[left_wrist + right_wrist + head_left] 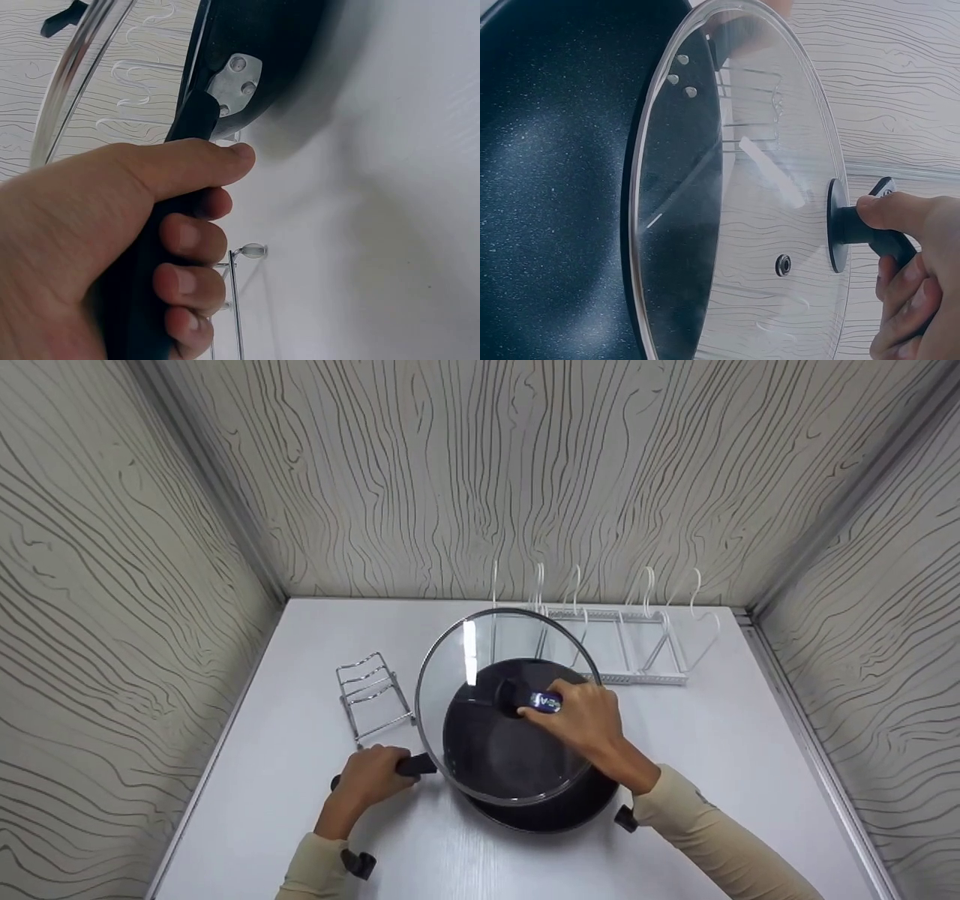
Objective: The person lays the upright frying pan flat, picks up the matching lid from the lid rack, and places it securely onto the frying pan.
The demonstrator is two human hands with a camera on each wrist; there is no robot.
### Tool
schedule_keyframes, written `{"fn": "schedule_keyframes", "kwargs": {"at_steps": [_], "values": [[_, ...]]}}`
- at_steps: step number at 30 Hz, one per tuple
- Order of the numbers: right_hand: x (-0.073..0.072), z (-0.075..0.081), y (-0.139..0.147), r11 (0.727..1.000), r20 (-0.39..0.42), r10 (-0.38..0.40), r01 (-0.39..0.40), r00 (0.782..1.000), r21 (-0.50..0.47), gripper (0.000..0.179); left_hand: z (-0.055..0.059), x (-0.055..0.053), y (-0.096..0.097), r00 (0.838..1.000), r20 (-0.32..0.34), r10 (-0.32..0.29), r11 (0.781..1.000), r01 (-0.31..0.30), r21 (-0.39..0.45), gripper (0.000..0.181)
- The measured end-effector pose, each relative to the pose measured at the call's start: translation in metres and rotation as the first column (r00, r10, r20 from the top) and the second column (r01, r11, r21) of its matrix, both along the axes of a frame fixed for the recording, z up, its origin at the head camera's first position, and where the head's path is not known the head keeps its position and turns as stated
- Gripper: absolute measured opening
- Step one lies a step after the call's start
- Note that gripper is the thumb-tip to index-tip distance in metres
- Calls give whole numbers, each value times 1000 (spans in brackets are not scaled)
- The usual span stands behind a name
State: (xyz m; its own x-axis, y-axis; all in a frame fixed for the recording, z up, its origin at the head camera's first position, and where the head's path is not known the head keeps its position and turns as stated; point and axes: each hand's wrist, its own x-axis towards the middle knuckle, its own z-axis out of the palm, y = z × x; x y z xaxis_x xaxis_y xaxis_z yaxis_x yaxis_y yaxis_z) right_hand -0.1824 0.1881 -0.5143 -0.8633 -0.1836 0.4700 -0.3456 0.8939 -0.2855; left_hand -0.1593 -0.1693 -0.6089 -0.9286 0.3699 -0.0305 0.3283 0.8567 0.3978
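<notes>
A deep black frying pan with a speckled inside stands on the white table. My left hand grips its black handle; in the left wrist view the fingers curl round it, thumb laid along the top, below the riveted bracket. My right hand holds the black knob of a clear glass lid with a metal rim. The lid is tilted above the pan, leaving the pan's near side uncovered. Whether the lid's edge touches the pan, I cannot tell.
Left of the pan stands a small chrome wire rack. Behind it to the right, a white rack with curved upright wires stands near the back wall, partly seen through the lid. Wood-patterned walls enclose the table at the back and sides.
</notes>
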Motion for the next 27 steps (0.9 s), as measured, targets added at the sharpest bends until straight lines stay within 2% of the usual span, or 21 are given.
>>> {"fn": "schedule_keyframes", "kwargs": {"at_steps": [9,27], "values": [[8,-5,3,1000,18,4,-4,1000,-17,47,-1,0,0,1000,-16,3,1000,-3,7,26],[12,-9,12,998,196,-19,30,980,-53,44,0,-1,0,1000,-5,2,1000,-2,3,26]]}}
